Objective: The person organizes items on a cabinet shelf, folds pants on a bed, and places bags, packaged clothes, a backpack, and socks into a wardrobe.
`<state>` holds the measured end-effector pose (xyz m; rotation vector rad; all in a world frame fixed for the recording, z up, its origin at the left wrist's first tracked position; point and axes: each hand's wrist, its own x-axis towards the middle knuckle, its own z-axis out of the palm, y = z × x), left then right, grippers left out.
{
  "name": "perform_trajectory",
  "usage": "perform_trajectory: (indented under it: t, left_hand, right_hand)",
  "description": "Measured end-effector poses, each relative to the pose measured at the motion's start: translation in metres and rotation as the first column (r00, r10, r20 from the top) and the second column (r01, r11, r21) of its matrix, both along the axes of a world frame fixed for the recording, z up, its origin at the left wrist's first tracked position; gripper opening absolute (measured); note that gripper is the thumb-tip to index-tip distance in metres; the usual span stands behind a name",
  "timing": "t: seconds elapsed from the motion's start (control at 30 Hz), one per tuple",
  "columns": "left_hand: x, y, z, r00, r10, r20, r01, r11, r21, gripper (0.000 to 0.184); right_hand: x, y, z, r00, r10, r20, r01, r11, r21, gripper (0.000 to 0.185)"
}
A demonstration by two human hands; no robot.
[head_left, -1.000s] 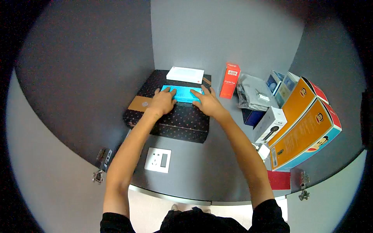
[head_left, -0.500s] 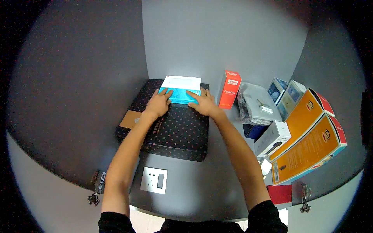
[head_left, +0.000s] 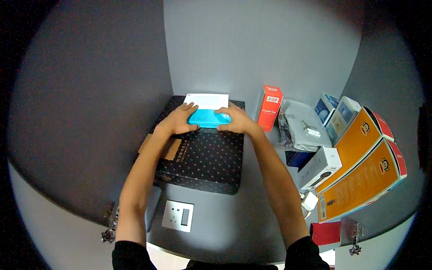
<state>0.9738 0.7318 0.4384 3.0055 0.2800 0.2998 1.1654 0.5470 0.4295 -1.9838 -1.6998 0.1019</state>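
Note:
A blue and white flat box (head_left: 208,118) lies on the rear part of a large black patterned box (head_left: 207,157). My left hand (head_left: 179,120) grips its left side, fingers over the top and thumb by the front edge. From the opposite side my right hand (head_left: 237,119) holds the box the same way, its outer fingers partly hidden behind it. A tan patch (head_left: 173,149) shows on the black box beside my left forearm.
Right of the black box stands a tall red box (head_left: 270,108). Beyond it are a grey plastic-wrapped package (head_left: 299,126), a white box (head_left: 321,167) and large orange boxes (head_left: 360,186). A socket plate (head_left: 178,216) sits in the desk near the front; grey panels enclose the desk.
Both hands have closed round the sides of the blue and white box, thumbs moving to its front edge. The box sits slightly further left on the black box. The view has shifted a little.

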Motion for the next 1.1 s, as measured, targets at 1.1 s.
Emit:
perform_trajectory:
  t: [1.1]
  left_hand:
    - [-0.035,-0.072,-0.011,0.881,0.361,0.306,-0.412,0.904,0.118,0.06]
  right_hand:
    - [-0.031,0.105,-0.002,0.962,-0.274,-0.022,0.269,0.921,0.281,0.032]
